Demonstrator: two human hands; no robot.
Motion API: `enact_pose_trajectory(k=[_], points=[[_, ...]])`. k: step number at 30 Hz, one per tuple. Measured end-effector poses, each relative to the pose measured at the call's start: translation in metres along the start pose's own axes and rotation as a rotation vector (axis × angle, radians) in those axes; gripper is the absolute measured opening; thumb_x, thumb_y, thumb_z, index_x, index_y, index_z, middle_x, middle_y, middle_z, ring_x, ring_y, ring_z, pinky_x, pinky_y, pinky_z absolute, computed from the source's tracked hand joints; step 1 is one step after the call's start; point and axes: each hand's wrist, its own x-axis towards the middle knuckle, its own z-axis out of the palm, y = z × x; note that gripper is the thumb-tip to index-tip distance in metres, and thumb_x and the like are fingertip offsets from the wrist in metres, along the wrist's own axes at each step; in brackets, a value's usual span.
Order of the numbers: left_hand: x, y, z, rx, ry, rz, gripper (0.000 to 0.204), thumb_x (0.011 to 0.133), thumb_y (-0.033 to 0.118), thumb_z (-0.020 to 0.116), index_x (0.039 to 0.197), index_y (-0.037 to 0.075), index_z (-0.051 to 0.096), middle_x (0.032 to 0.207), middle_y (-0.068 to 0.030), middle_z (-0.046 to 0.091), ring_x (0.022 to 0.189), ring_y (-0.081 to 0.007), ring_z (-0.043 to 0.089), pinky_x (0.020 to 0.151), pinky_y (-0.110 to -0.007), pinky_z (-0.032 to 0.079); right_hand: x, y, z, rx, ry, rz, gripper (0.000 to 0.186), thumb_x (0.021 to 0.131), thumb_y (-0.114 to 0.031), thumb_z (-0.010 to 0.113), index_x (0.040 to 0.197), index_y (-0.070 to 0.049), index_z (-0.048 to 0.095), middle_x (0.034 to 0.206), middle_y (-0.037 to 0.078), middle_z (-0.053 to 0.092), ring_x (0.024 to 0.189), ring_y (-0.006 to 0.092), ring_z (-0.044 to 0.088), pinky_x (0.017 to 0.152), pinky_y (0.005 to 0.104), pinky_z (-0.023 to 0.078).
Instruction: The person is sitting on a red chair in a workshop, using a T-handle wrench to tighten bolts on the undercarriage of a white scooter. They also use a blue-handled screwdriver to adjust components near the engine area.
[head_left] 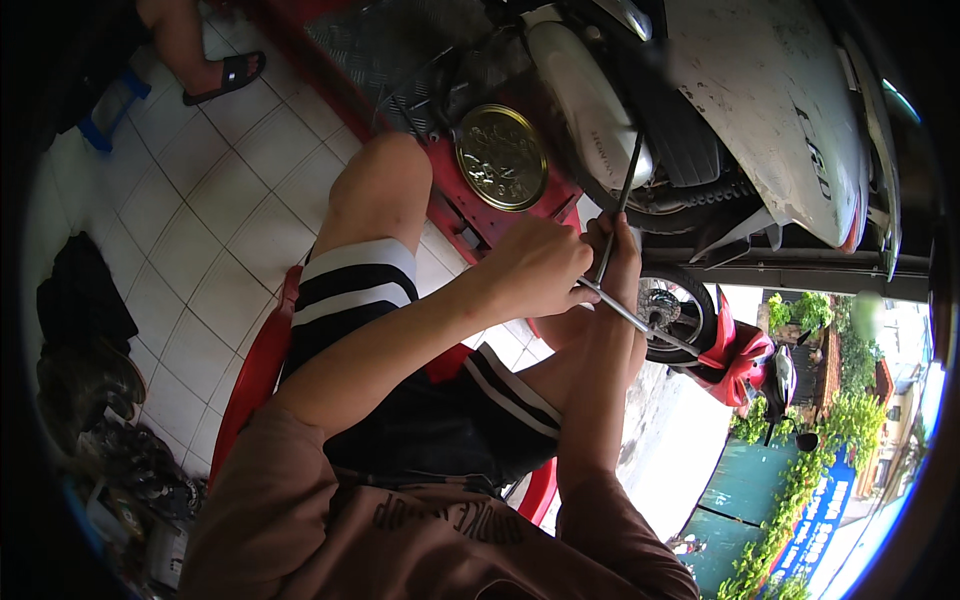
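Note:
My left hand (540, 265) is closed around the near end of a silver metal bar (645, 325), which points down to the right. My right hand (617, 250), right beside it, is closed on a thin dark metal rod (628, 180). The rod's upper end lies over the pale side cover (590, 110) of a motorbike; I cannot tell whether it touches. Bar and rod cross near my fingers, and whether they are joined is hidden. Left of the cover stands a round gold-rimmed tin (548, 160) with small shiny pieces in it.
The motorbike's white body panel (770, 110) fills the upper right. Its red stand (460, 215) runs in front of my knees. A red motorbike (735, 350) is parked to the right. Another person's sandalled foot (230, 75) is at upper left; dark shoes (100, 380) lie at far left.

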Motion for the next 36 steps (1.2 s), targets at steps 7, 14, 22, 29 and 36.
enact_pose_trajectory(k=[7,14,22,29,36], points=[[-0.004,-0.011,0.006,-0.054,0.045,-0.051,0.034,0.075,0.044,0.071,0.075,0.01,0.07,0.053,-0.0051,0.06,0.054,-0.0251,0.062,0.054,-0.038,0.05,0.012,-0.008,0.011,-0.032,-0.044,0.012,0.034,0.1,-0.028,0.038,0.071,-0.011,0.038,0.057,-0.004,0.028,0.046,0.0079,0.024,0.043,0.0257,0.019],[-0.003,-0.026,0.015,-0.053,0.133,-0.059,0.031,0.075,0.039,0.072,0.075,0.008,0.069,0.056,-0.0048,0.063,0.053,-0.0239,0.063,0.054,-0.037,0.05,0.026,-0.012,0.026,-0.048,-0.058,0.05,0.033,0.1,-0.028,0.038,0.073,-0.009,0.041,0.055,-0.003,0.029,0.045,0.0084,0.025,0.042,0.0265,0.019],[-0.001,-0.041,-0.006,0.031,0.435,0.128,0.021,0.068,0.02,0.073,0.081,0.007,0.064,0.067,-0.0066,0.062,0.07,-0.024,0.062,0.064,-0.038,0.046,0.04,-0.006,0.052,0.029,0.067,-0.039,0.031,0.099,-0.028,0.038,0.076,-0.009,0.046,0.056,-0.002,0.03,0.047,0.0098,0.029,0.043,0.0261,0.023],[-0.004,-0.049,0.002,-0.247,0.447,-0.122,0.009,0.079,0.008,0.061,0.085,0.003,0.057,0.071,-0.013,0.063,0.069,-0.033,0.062,0.059,-0.042,0.048,0.069,-0.004,0.056,-0.039,0.169,-0.032,0.024,0.095,-0.023,0.05,0.087,-0.002,0.057,0.067,0.003,0.053,0.056,0.0122,0.05,0.05,0.0252,0.039],[-0.002,-0.047,0.023,-0.272,0.419,-0.118,0.019,0.091,0.02,0.054,0.086,0.001,0.055,0.06,-0.0133,0.058,0.054,-0.0311,0.06,0.05,-0.041,0.046,0.065,-0.004,0.049,-0.059,0.018,-0.072,0.023,0.096,-0.023,0.049,0.091,-0.002,0.055,0.064,0.003,0.052,0.053,0.0127,0.05,0.047,0.0261,0.039]])
